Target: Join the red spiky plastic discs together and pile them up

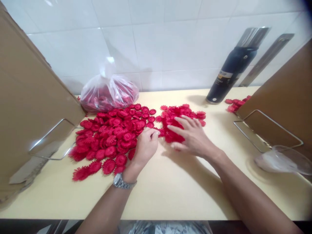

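Two heaps of small red round pieces with toothed, petal-like edges lie on the table. Over the right edge of the larger left heap [109, 136] is my left hand [147, 143], its fingers curled in. What they hold, if anything, is hidden. My right hand [191, 135] reaches over the near side of the smaller right heap [174, 113]. Its fingers are spread, and the fingertips hover over or touch the red pieces; I cannot tell which. A few pieces lie between the two heaps, close to my left fingertips.
A tied clear plastic bag [109, 92] of red pieces stands behind the left heap. A dark flask [231, 71] stands by the tiled wall. Cardboard panels [31, 97] with wire frames flank the table [156, 201]. More red pieces [235, 104] and a clear plastic container [278, 162] lie right.
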A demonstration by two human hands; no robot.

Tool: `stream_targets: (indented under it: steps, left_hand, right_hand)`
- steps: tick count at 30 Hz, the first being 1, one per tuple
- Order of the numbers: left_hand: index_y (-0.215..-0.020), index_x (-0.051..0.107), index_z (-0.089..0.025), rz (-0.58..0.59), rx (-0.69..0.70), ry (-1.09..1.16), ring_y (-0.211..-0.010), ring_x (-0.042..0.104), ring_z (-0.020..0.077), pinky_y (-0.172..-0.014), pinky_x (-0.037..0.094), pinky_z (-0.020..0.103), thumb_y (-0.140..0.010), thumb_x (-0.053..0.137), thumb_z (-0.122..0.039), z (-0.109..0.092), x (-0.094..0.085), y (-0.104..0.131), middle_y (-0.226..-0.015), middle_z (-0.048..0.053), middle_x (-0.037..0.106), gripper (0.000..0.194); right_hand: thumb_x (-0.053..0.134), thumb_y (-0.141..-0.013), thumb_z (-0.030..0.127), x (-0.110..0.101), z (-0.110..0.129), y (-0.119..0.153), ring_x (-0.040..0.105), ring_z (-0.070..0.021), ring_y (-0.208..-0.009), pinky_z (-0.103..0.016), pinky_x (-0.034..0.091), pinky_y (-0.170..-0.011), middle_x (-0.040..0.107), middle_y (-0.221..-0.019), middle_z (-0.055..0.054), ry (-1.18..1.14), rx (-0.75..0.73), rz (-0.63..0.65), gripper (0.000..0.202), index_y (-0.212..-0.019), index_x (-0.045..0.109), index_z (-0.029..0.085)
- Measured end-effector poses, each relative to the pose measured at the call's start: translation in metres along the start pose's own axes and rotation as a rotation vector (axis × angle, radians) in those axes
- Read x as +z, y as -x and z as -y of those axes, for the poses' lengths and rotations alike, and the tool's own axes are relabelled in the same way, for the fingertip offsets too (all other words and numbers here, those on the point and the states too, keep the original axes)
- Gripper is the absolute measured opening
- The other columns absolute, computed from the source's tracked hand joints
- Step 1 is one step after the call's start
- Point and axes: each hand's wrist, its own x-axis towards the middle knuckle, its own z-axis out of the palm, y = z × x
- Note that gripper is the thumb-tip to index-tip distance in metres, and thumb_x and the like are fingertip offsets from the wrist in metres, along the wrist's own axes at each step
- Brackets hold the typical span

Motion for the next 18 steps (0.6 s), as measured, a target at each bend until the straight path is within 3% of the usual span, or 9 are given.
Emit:
stream_targets:
  steps: [3,8,12,16,18]
  left_hand:
    - [-0.070,0.066,-0.018,0.035,-0.041,-0.030,-0.053,0.048,0.0119,-0.050,0.035,0.024,-0.076,0.054,-0.022,-0.008,-0.020,0.009,-0.062,0.000,0.056,0.014]
    - [-0.071,0.068,-0.016,0.054,-0.099,0.056,-0.049,0.046,0.0105,-0.046,0.034,0.022,-0.076,0.056,-0.025,-0.021,-0.044,0.026,-0.055,-0.001,0.051,0.016]
    - [-0.075,0.068,-0.016,0.041,-0.174,0.128,-0.049,0.045,0.0090,-0.045,0.033,0.020,-0.075,0.057,-0.027,-0.018,-0.049,0.035,-0.055,-0.002,0.050,0.016]
    - [-0.079,0.066,-0.015,-0.025,-0.258,0.223,-0.050,0.047,0.0079,-0.046,0.034,0.018,-0.072,0.057,-0.021,-0.010,-0.048,0.040,-0.055,-0.002,0.052,0.013]
    - [-0.090,0.065,-0.016,-0.078,-0.263,0.294,-0.049,0.046,0.0066,-0.047,0.036,0.018,-0.070,0.058,-0.017,-0.008,-0.047,0.041,-0.057,-0.004,0.053,0.021]
  right_hand:
    - [0.054,-0.071,0.070,0.016,0.007,0.000,0.022,-0.0419,-0.134,-0.072,0.015,-0.098,0.032,-0.147,-0.011,0.075,0.001,0.145,0.072,-0.133,0.045,0.035]
    - [0.036,-0.086,0.062,0.039,-0.020,-0.014,0.022,-0.0382,-0.136,-0.069,0.019,-0.100,0.029,-0.149,-0.009,0.095,0.054,0.157,0.056,-0.135,0.042,0.036]
    - [0.033,-0.089,0.057,0.049,-0.047,-0.040,0.023,-0.0344,-0.136,-0.063,0.020,-0.104,0.029,-0.149,-0.006,0.102,0.119,0.177,0.051,-0.134,0.044,0.036]
    - [0.036,-0.087,0.058,0.049,-0.057,-0.059,0.023,-0.0362,-0.136,-0.065,0.020,-0.103,0.026,-0.151,-0.006,0.086,0.141,0.185,0.052,-0.134,0.044,0.036]
    - [0.039,-0.087,0.057,0.046,-0.060,-0.063,0.026,-0.0364,-0.135,-0.064,0.022,-0.102,0.029,-0.150,-0.006,0.074,0.131,0.147,0.051,-0.131,0.048,0.035]
